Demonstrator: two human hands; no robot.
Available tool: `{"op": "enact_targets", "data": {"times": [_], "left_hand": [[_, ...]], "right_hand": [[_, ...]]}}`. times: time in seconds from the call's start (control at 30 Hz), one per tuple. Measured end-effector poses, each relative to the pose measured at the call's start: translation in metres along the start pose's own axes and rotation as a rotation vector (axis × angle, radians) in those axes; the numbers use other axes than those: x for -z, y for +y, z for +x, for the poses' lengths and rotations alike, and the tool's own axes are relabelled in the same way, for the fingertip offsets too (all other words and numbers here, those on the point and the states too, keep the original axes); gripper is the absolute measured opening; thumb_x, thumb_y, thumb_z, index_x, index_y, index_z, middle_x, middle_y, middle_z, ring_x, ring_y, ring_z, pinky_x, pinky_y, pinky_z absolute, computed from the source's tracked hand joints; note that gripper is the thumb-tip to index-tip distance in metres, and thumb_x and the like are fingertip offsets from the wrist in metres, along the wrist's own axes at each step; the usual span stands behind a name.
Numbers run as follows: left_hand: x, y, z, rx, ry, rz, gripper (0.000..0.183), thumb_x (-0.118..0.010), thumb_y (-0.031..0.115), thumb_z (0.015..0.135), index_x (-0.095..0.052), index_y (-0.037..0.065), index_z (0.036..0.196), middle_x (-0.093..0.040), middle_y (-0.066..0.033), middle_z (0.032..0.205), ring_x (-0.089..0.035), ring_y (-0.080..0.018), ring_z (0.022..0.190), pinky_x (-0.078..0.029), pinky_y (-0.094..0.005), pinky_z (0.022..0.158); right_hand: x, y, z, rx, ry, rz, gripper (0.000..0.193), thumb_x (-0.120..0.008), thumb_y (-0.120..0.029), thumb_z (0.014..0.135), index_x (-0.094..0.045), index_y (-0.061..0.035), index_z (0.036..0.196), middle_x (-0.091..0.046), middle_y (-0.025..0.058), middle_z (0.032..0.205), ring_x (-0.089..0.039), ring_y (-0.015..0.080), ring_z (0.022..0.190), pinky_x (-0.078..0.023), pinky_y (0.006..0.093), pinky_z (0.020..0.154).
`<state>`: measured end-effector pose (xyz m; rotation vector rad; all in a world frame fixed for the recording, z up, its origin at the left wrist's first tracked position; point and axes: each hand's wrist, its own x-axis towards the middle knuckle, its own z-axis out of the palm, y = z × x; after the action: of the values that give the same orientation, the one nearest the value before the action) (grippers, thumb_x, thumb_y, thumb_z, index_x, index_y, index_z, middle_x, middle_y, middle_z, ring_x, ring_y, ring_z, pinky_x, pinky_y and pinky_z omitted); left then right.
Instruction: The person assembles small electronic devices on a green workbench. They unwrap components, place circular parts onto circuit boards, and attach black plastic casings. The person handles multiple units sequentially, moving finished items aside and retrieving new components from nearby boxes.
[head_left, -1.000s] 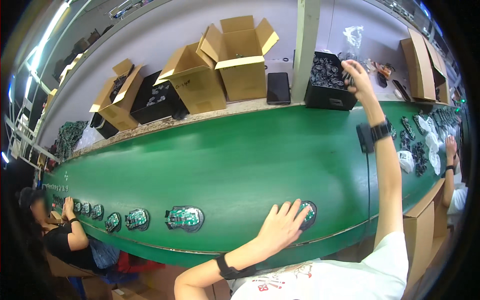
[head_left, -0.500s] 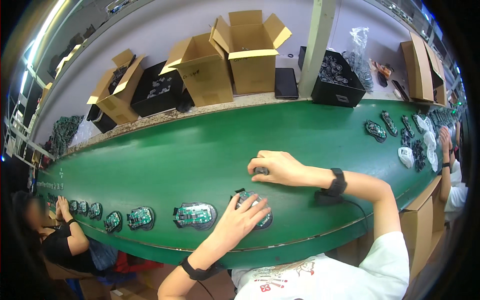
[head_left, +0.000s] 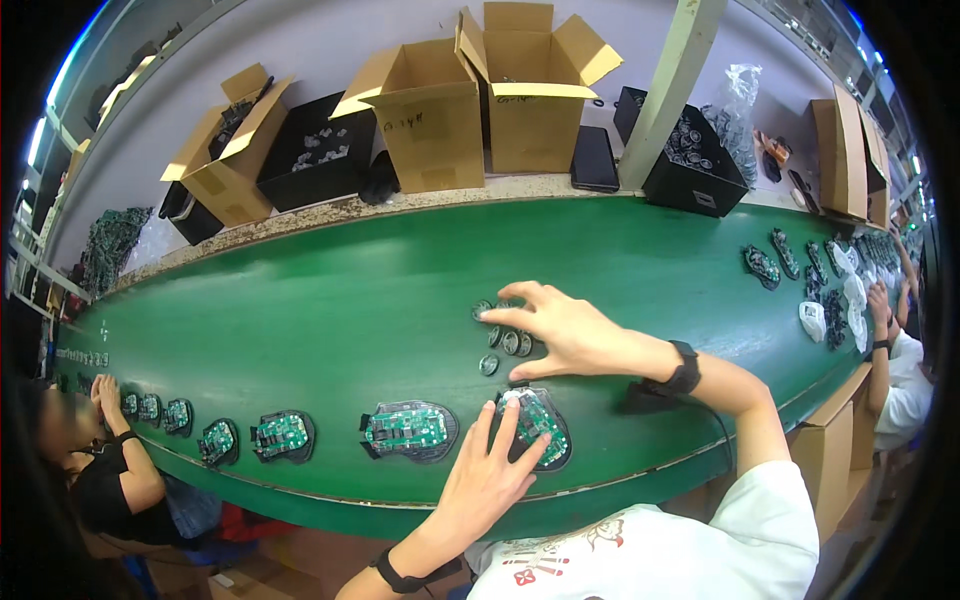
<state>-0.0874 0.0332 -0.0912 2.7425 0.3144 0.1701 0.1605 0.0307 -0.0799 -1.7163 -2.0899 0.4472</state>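
Note:
My left hand (head_left: 488,462) rests with spread fingers on the near edge of a green circuit board in a dark rounded casing (head_left: 540,425). Its fingertips touch the board, part of which they cover. Just beyond that, my right hand (head_left: 575,335) hovers over the green surface with thumb and fingers apart. Beneath and beside its fingers lie several small round black wheel-like parts (head_left: 511,343); the hand hides some of them. One such wheel (head_left: 488,365) lies a little nearer to me. To the left sits another board in a dark casing (head_left: 408,430).
More boards in casings (head_left: 283,435) line the green belt (head_left: 300,300) leftward, toward a seated person (head_left: 125,470). Open cardboard boxes (head_left: 435,140) and black bins (head_left: 700,185) stand on the back ledge. At right are casings (head_left: 762,266), white bags (head_left: 812,321) and another person's arm (head_left: 880,345).
My right hand has opened from its closed grip, and several round wheels now lie loose on the belt under it. My left hand stays on the board, its fingers more spread. The view has shifted slightly.

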Motion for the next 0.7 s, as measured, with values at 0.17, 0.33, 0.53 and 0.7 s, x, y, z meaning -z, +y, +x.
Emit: {"op": "enact_targets", "data": {"times": [0.17,0.33,0.53,0.7], "left_hand": [[-0.001,-0.002,0.006,-0.028,-0.016,-0.032,0.055,-0.077,0.018,0.077,-0.06,0.018,0.129,-0.036,-0.0288,0.144,-0.041,-0.0456,0.13,-0.041,-0.0458,0.107],[-0.003,-0.002,0.013,-0.108,-0.053,-0.108,0.054,-0.076,0.017,0.077,-0.061,0.017,0.128,-0.038,-0.0253,0.145,-0.04,-0.0425,0.133,-0.041,-0.0475,0.106],[0.001,0.004,0.016,-0.103,-0.079,-0.097,0.064,-0.077,0.019,0.076,-0.054,0.022,0.136,-0.033,-0.0242,0.15,-0.036,-0.0428,0.136,-0.037,-0.0552,0.107],[-0.002,0.004,0.007,-0.032,-0.052,-0.079,0.067,-0.078,0.022,0.076,-0.053,0.023,0.138,-0.034,-0.0252,0.149,-0.04,-0.0427,0.132,-0.037,-0.0544,0.106]], "right_hand": [[0.022,0.015,-0.031,-0.157,-0.022,0.304,0.056,-0.067,-0.012,0.082,-0.051,-0.0062,0.135,-0.048,0.0184,0.133,-0.052,0.0344,0.119,-0.049,0.0414,0.098],[0.013,0.015,-0.045,-0.144,0.072,0.197,0.04,-0.067,-0.008,0.084,-0.06,-0.0043,0.124,-0.057,0.0142,0.12,-0.057,0.0302,0.111,-0.052,0.0395,0.089],[-0.002,0.012,-0.038,-0.135,0.112,-0.008,0.032,-0.073,-0.013,0.082,-0.065,-0.0041,0.112,-0.062,0.0139,0.108,-0.06,0.0317,0.103,-0.052,0.0404,0.086],[0.016,-0.003,-0.045,-0.113,0.102,0.105,0.029,-0.069,-0.004,0.079,-0.067,-0.0055,0.109,-0.062,0.013,0.106,-0.063,0.032,0.096,-0.053,0.0406,0.082]]}}
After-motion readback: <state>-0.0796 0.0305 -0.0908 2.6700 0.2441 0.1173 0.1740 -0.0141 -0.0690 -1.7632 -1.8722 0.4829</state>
